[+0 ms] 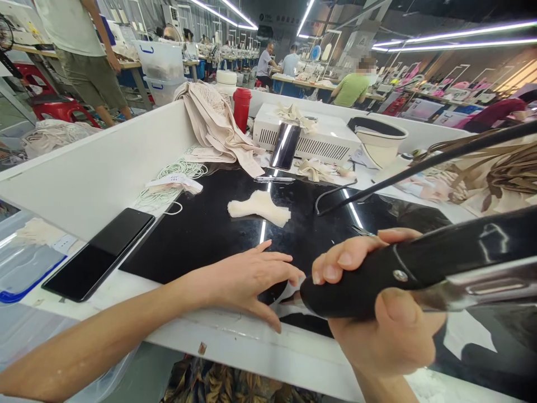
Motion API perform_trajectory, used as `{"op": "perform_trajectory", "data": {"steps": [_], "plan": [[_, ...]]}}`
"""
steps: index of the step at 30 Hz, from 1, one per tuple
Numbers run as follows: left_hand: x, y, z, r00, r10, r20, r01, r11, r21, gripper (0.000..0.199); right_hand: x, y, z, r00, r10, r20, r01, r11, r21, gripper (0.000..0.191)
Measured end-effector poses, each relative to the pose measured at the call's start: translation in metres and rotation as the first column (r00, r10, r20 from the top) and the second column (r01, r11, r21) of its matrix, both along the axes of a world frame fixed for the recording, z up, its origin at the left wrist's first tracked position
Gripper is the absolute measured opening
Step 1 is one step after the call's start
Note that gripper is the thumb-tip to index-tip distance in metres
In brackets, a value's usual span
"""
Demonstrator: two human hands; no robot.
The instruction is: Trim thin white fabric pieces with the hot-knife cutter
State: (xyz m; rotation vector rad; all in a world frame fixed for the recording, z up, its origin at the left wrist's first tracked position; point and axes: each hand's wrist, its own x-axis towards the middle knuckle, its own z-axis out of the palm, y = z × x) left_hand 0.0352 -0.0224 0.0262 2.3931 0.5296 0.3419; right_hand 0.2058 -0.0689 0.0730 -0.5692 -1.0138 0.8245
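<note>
My right hand (pixel 377 313) is wrapped around a thick black handle (pixel 457 252) with a small screw and a metal bar along its lower side. The tool runs out of view at the right, so its kind cannot be made out. My left hand (pixel 247 280) lies with fingers apart over the front edge of a glossy black board (pixel 201 235). Its fingertips are close to a pale piece (pixel 289 292), partly hidden beside the handle's rounded end. Beyond the hands, a cream fleece piece (pixel 260 207) lies flat on the board. Another white piece (pixel 467 333) is at the lower right.
A large black phone (pixel 98 252) rests at left by green cord (pixel 168 179). Behind are beige fabric strips (pixel 210 120), a red bottle (pixel 241 110), a white vented box (pixel 306 140) and an upright phone (pixel 286 146). A thin black rod (pixel 419 168) slants across the right.
</note>
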Motion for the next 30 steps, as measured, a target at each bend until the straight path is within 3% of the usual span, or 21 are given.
{"op": "perform_trajectory", "data": {"steps": [4, 8, 12, 17, 19, 22, 24, 30], "plan": [[-0.006, 0.002, 0.003, 0.999, -0.032, -0.011, 0.032, 0.996, 0.082, 0.021, 0.015, 0.006, 0.008, 0.996, -0.087, -0.035, 0.086, 0.996, -0.016, 0.042], [-0.014, 0.01, 0.001, 1.0, -0.012, -0.022, 0.017, 0.98, 0.197, 0.004, 0.032, 0.012, 0.011, 0.987, -0.163, -0.013, 0.162, 0.985, -0.05, 0.043], [-0.021, 0.021, -0.003, 0.997, 0.07, -0.024, -0.059, 0.942, 0.33, 0.011, 0.04, 0.014, 0.009, 0.978, -0.21, 0.014, 0.21, 0.977, -0.036, 0.04], [-0.023, 0.025, -0.006, 0.945, 0.312, 0.098, -0.315, 0.791, 0.524, 0.021, 0.034, 0.015, 0.003, 0.983, -0.181, 0.016, 0.18, 0.983, 0.03, 0.037], [-0.019, 0.018, -0.005, 0.937, 0.316, 0.147, -0.347, 0.808, 0.477, 0.02, 0.03, 0.015, 0.0, 0.986, -0.165, 0.01, 0.165, 0.986, 0.039, 0.038], [-0.007, 0.004, -0.003, 0.956, 0.254, 0.148, -0.291, 0.894, 0.34, 0.016, 0.025, 0.012, -0.003, 0.991, -0.134, 0.007, 0.134, 0.991, 0.026, 0.038], [-0.001, -0.002, -0.004, 0.969, 0.22, 0.109, -0.243, 0.924, 0.296, 0.017, 0.024, 0.011, -0.005, 0.994, -0.109, 0.015, 0.108, 0.994, 0.016, 0.038], [0.0, 0.001, -0.013, 0.973, 0.231, 0.014, -0.221, 0.911, 0.348, 0.022, 0.024, 0.014, -0.007, 0.994, -0.101, 0.029, 0.1, 0.994, 0.045, 0.036]]}}
